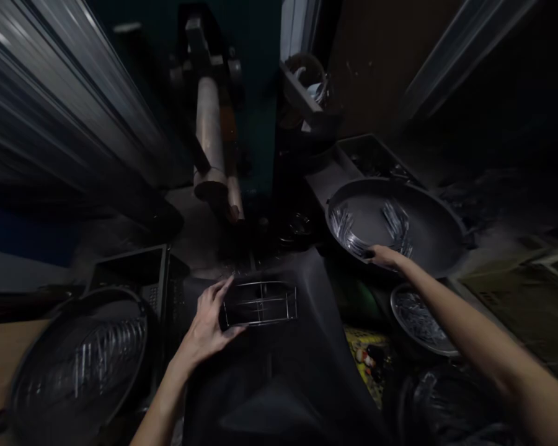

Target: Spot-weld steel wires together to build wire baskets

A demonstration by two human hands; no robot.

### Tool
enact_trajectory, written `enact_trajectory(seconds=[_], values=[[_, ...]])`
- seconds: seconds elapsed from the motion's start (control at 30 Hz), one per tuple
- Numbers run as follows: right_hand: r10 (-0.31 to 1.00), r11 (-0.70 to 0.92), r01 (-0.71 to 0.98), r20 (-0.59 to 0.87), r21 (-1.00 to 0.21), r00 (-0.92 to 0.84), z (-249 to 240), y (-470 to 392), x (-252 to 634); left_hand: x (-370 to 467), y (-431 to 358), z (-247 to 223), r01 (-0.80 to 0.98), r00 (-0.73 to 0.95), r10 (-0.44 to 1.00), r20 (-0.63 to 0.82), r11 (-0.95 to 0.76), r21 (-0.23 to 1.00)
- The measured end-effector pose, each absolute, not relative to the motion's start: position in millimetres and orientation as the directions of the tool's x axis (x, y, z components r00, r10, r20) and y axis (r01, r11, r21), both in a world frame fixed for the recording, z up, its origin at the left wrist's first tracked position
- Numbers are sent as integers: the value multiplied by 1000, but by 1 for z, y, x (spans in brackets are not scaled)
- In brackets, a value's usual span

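Wire frame [261, 302] amid round basins [432, 232]

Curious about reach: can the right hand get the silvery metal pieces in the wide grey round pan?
Probably yes: the right hand is at the pan, beside the pieces; nothing visible blocks it.

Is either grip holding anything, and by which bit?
The left grip holds the rectangular wire frame by its left end. Whether the right grip holds anything cannot be told.

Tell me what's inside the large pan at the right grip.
Two bunches of thin, shiny metal pieces lie in the pan: one at left, one nearer the middle. What the right grip covers, and anything beneath the bunches, cannot be seen.
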State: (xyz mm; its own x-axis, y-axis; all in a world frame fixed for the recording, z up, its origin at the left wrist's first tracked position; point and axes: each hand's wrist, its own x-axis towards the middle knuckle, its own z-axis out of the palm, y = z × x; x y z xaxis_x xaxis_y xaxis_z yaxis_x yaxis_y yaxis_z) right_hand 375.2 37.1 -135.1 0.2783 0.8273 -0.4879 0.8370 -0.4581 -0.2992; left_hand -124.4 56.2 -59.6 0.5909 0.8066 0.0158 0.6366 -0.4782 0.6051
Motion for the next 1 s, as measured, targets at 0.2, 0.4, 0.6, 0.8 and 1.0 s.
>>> enact_trajectory(seconds=[0.2, 0.4, 0.6, 0.8, 1.0], values=[[862, -495, 708, -184, -504, 472, -102, 28, 380, -126, 50, -21, 517, 421, 892, 163, -384, 765], [812, -125, 152, -13, -981, 583, 19, 35, 284, -40, 37, 19, 202, 608, 781, 143, -326, 923], [942, -122, -289, -203, -950, 269, 113, 46, 167, 16, 8, 0, -17, 767, 623, 152, -217, 976], [907, -161, -548, -342, -821, 245, 103, 58, 121, -28, 0, -20, -2, 602, 798, -31, 41, 999], [991, -22, 259, 13, -966, 134, 17, 17, 88, -50, 13, -8, -52, 593, 783, -189, 271, 961]])
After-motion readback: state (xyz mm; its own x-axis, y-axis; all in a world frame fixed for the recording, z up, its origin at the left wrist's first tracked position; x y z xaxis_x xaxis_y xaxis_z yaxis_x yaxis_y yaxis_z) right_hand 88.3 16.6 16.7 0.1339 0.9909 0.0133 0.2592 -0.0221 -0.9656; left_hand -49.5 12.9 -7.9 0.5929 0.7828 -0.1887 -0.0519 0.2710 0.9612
